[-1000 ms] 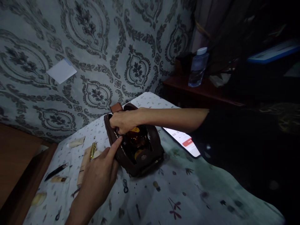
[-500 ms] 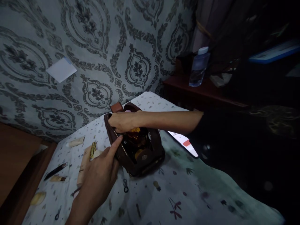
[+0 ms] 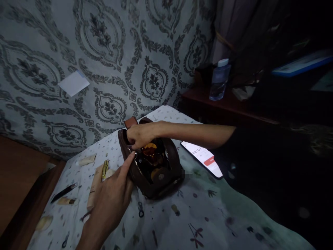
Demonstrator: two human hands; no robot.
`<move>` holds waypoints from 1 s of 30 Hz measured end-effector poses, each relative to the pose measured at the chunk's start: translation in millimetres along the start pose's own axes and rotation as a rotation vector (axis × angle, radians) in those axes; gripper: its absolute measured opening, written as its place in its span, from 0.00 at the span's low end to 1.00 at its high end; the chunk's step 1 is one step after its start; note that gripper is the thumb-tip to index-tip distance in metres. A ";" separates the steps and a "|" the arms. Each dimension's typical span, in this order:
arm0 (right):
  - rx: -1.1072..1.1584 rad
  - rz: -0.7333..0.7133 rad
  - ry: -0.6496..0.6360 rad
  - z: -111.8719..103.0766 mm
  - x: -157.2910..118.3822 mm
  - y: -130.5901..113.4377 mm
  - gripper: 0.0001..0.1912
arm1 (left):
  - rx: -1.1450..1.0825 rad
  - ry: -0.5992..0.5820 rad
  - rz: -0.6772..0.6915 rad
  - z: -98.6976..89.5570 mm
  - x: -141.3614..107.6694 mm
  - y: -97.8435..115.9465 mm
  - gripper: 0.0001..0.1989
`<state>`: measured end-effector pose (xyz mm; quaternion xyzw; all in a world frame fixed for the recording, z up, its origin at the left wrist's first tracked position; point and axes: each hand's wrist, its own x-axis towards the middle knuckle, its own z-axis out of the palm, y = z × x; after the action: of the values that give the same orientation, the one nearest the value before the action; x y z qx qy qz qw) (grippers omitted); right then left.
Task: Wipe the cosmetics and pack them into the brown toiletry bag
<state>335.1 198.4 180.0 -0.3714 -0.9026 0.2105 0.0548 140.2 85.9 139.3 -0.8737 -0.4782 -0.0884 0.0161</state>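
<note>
A dark brown bag [image 3: 161,185] lies unzipped on the patterned sheet, with a shiny amber item [image 3: 151,154] inside. My left hand [image 3: 114,189] is at the bag's left side, its index finger on the zipped edge and its other fingers curled out of sight against the bag's side. My right hand [image 3: 142,134] reaches over from the right into the far left part of the opening. Its fingertips are down inside the bag, and what they hold, if anything, is hidden.
Left of the bag lie a beige tube [image 3: 95,184], a gold tube [image 3: 105,169], a small cream tube [image 3: 87,160] and a black item [image 3: 63,193]. A lit phone [image 3: 201,158] rests to the right. A bottle [image 3: 220,81] stands on the red surface [image 3: 234,107].
My right hand has lifted slightly within the bag opening, and more of the phone shows under the forearm. The view has shifted a little. My left hand keeps its place on the bag.
</note>
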 end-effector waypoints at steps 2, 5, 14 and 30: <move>-0.051 -0.043 0.007 -1.7 -2.6 2.2 0.10 | -0.005 0.010 -0.032 2.0 -2.2 -1.0 0.30; -0.088 -0.084 0.022 -2.0 -7.5 2.2 0.10 | -0.032 0.031 -0.077 5.0 -5.0 -1.4 0.30; -0.079 -0.143 0.198 11.6 -37.1 -8.5 0.18 | -0.078 0.136 -0.116 15.4 -5.2 -0.6 0.24; -0.053 -0.026 0.334 47.5 -31.6 -22.0 0.14 | -0.081 0.131 -0.096 17.8 -4.1 -0.1 0.25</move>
<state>331.4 146.4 148.1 -0.3906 -0.8909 0.1214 0.1972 140.4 84.6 121.1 -0.8420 -0.5134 -0.1654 0.0076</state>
